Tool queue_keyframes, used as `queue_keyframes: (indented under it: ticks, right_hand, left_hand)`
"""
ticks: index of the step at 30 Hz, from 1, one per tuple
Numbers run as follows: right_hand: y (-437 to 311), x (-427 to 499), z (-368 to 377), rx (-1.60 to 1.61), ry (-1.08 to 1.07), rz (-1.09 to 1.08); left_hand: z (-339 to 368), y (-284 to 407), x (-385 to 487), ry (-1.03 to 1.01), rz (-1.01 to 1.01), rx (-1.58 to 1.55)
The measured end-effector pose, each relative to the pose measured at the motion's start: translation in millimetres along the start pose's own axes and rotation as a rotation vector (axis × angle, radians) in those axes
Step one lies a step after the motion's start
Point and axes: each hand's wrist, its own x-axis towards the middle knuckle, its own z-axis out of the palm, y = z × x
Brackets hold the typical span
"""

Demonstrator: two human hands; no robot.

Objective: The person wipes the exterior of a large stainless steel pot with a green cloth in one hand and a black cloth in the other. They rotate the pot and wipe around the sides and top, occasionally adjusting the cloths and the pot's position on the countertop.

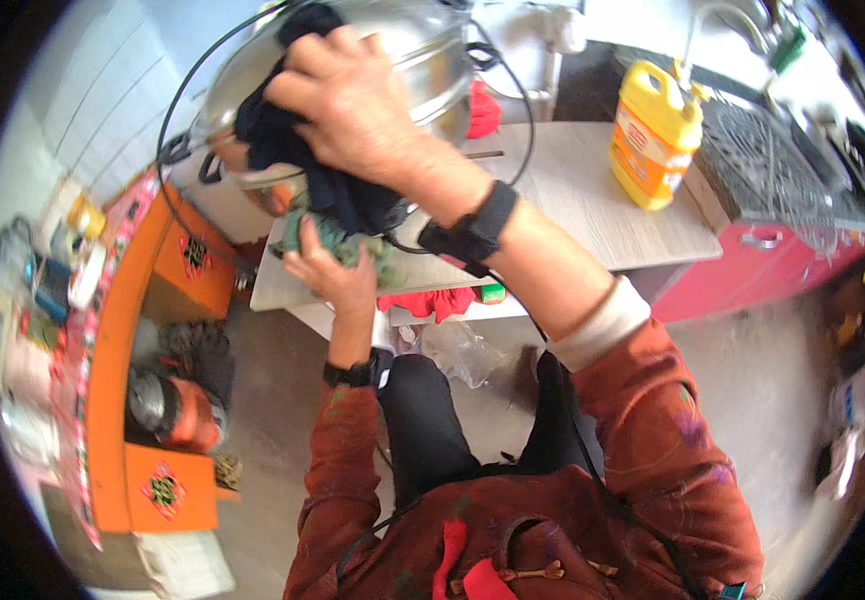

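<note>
My right hand (pixel 365 112) grips a bunched black cloth (pixel 350 191) in front of a large stainless steel pot (pixel 432 56). The dark fabric hangs down from my fingers and hides part of the pot's side. Lower and to the left, my left hand (pixel 331 274) holds a crumpled green cloth (pixel 327 236) near the front edge of the pale wood-grain table (pixel 567 202). The two cloths meet or overlap; where one ends is hard to tell. A dark looped handle (pixel 211 168) sticks out at the pot's lower left.
On the table's right stands a yellow jug (pixel 657 135) with an orange label. Beyond it is a dark counter (pixel 762 157) above a pink cabinet (pixel 759 262). An orange cabinet (pixel 110 360) stands at left. Black cables loop around the pot. A plastic bag (pixel 462 352) lies under the table.
</note>
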Motion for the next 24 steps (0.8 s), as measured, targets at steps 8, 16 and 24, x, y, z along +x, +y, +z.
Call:
queue_keyframes:
  ticks: [8, 16, 24]
  right_hand:
    - [-17, -17, -23, 0.257, 0.349, 0.117]
    - [-14, -134, -29, 0.315, 0.5, 1.017]
    - [39, -148, 3, 0.309, 0.488, 0.97]
  left_hand:
    - [-80, -15, 136, -0.056, 0.156, 0.031]
    - [-57, 34, 147, -0.447, 0.719, 0.237]
    - [-42, 58, 142, -0.478, 0.646, 0.328]
